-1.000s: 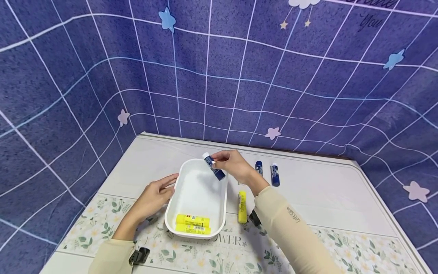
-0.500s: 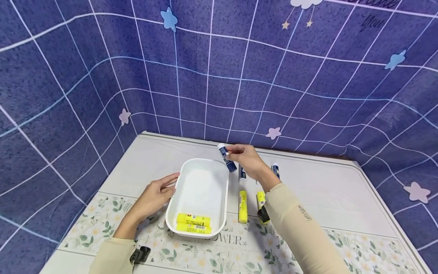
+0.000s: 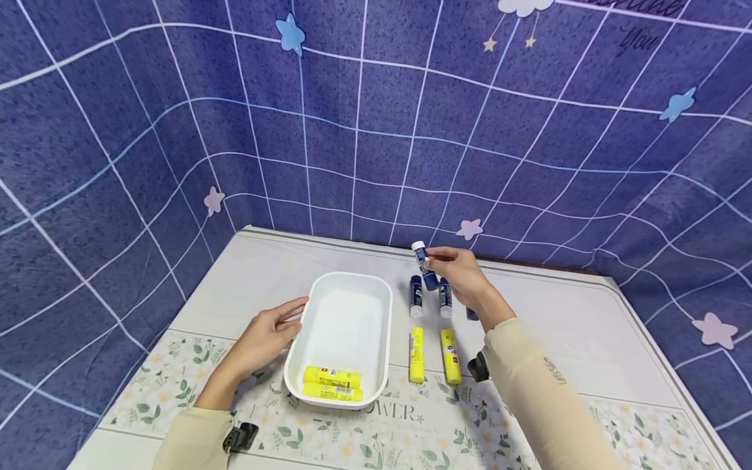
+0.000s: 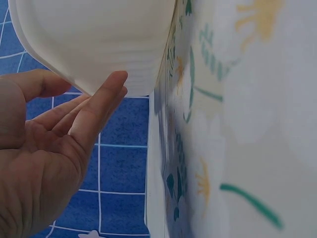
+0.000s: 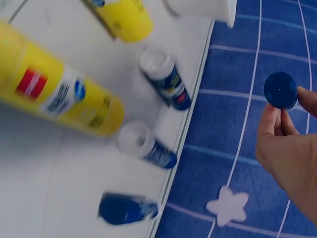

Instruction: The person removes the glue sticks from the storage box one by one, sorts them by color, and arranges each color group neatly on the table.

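Observation:
My right hand [image 3: 465,275] pinches a dark blue glue stick [image 3: 422,257] between thumb and fingertips, tilted with its white end up and to the left. In the right wrist view the round blue end [image 5: 280,90] of that glue stick faces the camera. Below it, two blue glue sticks [image 3: 416,297] lie side by side on the table; a third blue glue stick [image 3: 472,314] is mostly hidden by the right hand. At the left rim of a white plastic tray [image 3: 346,313], my left hand [image 3: 267,337] rests with straight fingers against the outer wall, thumb close by the rim.
Two yellow glue sticks [image 3: 331,376] lie crosswise inside the tray at its near end. Right of the tray, two more yellow glue sticks [image 3: 416,356] lie lengthwise on the table. A blue curtain [image 3: 376,163] with stars hangs behind the table's back edge.
My right hand has carried the blue glue stick rightward, from over the tray to above the blue glue sticks on the table. The left hand has stayed at the tray.

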{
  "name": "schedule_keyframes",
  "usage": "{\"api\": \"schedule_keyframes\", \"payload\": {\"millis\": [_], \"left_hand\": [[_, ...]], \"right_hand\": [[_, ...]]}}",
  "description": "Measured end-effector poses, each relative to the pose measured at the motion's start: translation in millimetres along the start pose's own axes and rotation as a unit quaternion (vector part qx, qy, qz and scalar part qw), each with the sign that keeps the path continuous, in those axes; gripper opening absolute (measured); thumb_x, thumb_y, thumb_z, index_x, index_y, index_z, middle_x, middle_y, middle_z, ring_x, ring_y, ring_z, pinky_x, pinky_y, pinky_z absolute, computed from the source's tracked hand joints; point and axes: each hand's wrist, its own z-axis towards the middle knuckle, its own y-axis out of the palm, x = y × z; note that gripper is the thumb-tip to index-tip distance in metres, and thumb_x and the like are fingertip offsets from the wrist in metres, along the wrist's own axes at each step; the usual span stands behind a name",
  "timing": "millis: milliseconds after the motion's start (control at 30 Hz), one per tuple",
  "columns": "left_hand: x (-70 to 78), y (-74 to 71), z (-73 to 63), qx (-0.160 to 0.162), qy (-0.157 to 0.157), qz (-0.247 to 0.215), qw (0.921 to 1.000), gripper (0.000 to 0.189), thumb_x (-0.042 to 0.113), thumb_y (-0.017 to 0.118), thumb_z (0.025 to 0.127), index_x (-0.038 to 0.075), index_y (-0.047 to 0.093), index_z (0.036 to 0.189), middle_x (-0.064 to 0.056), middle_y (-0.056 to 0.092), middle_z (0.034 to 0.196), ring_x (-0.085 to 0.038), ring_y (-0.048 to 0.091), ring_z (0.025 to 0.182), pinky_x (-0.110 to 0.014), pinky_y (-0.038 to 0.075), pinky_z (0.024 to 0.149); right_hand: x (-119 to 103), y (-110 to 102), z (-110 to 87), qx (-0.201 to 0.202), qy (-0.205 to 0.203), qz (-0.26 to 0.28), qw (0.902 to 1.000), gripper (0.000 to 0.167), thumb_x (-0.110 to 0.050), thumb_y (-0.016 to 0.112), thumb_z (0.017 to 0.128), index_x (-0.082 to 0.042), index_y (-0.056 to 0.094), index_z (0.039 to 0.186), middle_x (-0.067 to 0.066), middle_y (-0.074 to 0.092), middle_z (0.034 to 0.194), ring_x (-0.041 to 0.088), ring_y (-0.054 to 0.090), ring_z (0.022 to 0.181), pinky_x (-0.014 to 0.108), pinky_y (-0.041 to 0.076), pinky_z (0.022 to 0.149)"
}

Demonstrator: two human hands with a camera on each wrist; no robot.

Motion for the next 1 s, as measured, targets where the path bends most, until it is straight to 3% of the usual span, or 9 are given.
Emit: {"api": "schedule_keyframes", "payload": {"millis": [133,233,600,1000], "left_hand": [[-1.4,-0.8,-0.2,0.004,-0.001,0.001,1.0000,0.053,0.013,0.055,0.106,0.011,0.043,0.158,-0.015,0.054,0.154,-0.031,0.065,0.130,-0.022,0.062,0.091],[-2.7,-0.9,0.1,0.004,0.001,-0.001,1.0000,0.053,0.013,0.054,0.106,0.011,0.043,0.158,-0.016,0.054,0.154,-0.032,0.065,0.129,-0.022,0.062,0.089],[-2.9,0.3,0.9,0.004,0.003,0.000,1.0000,0.053,0.012,0.054,0.106,0.009,0.043,0.158,-0.017,0.055,0.153,-0.034,0.062,0.134,-0.032,0.056,0.107],[-4.3,0.8,2.0,0.000,0.009,0.001,1.0000,0.053,0.012,0.054,0.106,0.008,0.043,0.158,-0.018,0.054,0.154,-0.034,0.060,0.135,-0.032,0.055,0.107]], "right_hand": [[7.0,-20.3,0.7,0.013,0.007,0.005,0.9999,0.046,-0.004,0.062,0.099,0.007,0.055,0.143,0.010,0.061,0.121,0.011,0.060,0.104,0.020,0.052,0.098],[13.8,-37.5,-1.3,0.024,0.007,0.004,0.9997,0.048,-0.005,0.062,0.099,0.009,0.052,0.144,0.009,0.060,0.119,0.007,0.060,0.100,0.018,0.052,0.095],[38.3,-102.1,-16.3,0.083,0.002,0.010,0.9965,0.050,-0.002,0.064,0.096,0.018,0.051,0.139,-0.008,0.067,0.098,-0.003,0.062,0.087,0.009,0.053,0.081],[58.0,-122.2,-20.6,0.094,0.021,0.063,0.9933,0.050,0.003,0.062,0.097,0.022,0.045,0.140,-0.014,0.069,0.086,-0.005,0.065,0.082,0.008,0.057,0.080]]}}
